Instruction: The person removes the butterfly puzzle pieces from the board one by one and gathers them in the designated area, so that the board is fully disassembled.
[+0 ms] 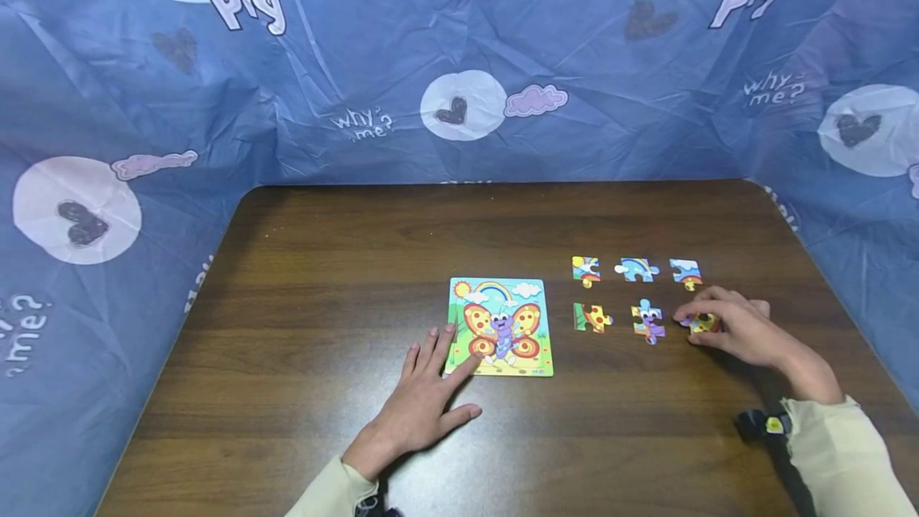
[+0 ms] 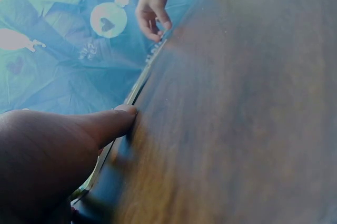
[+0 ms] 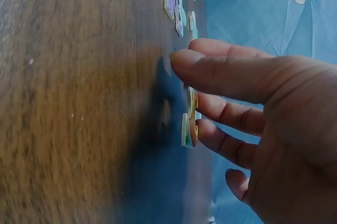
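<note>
A square butterfly puzzle board (image 1: 534,333) lies on the brown table. My left hand (image 1: 424,401) rests with fingers spread at its lower left, fingertips on the board's edge and the index finger over its lower part. In the left wrist view the thumb (image 2: 113,124) stretches out over the table. At the far right of the loose pieces, my right hand (image 1: 739,329) holds a yellow-and-purple jigsaw piece (image 1: 702,324) between thumb and fingers. The right wrist view shows this piece (image 3: 188,129) edge-on beside the fingers, partly hidden by the thumb.
Left of my right hand lie a butterfly-face piece (image 1: 648,321) and a yellow wing piece (image 1: 593,317). Behind them are a sun piece (image 1: 585,269), a rainbow piece (image 1: 636,269) and a cloud piece (image 1: 686,271). A blue printed cloth (image 1: 402,46) hangs behind and beside the table (image 1: 345,262).
</note>
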Motion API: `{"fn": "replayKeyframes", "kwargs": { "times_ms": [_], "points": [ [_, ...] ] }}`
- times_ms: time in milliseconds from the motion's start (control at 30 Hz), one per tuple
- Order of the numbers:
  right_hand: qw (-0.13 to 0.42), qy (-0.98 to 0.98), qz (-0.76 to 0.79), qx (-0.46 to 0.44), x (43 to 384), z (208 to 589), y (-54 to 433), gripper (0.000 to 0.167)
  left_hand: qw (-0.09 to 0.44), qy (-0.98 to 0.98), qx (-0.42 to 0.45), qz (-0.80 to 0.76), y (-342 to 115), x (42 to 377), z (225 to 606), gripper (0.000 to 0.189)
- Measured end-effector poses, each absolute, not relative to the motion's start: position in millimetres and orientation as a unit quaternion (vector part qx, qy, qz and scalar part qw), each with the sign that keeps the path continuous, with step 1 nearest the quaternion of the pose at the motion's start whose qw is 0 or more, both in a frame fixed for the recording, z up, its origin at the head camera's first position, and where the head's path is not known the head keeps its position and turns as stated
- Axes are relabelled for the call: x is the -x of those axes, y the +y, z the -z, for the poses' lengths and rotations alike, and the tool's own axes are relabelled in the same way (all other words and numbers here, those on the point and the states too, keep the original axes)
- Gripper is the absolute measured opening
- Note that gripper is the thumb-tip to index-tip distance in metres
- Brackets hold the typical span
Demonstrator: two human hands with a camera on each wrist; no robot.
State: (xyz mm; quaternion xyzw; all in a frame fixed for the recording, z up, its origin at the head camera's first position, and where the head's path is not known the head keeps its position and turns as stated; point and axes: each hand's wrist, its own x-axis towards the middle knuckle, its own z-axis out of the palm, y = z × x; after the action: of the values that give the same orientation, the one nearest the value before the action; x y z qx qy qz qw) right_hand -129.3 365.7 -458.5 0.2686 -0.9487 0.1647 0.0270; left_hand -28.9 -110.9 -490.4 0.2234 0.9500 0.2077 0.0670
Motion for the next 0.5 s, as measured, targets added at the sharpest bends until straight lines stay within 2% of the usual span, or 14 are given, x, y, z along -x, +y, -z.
{"fn": "replayKeyframes", "kwargs": {
  "times_ms": [300, 500],
  "points": [
    [-0.003, -0.955, -0.163, -0.249, 129.6, 459.3, 364.9, 0.036, 0.069, 0.951, -0.222, -0.204, -110.7, 29.2, 490.7, 0.067],
    [0.012, -0.953, -0.164, -0.256, 130.2, 463.4, 364.5, 0.038, 0.067, 0.951, -0.222, -0.203, -110.6, 28.8, 490.2, 0.067]
  ]
}}
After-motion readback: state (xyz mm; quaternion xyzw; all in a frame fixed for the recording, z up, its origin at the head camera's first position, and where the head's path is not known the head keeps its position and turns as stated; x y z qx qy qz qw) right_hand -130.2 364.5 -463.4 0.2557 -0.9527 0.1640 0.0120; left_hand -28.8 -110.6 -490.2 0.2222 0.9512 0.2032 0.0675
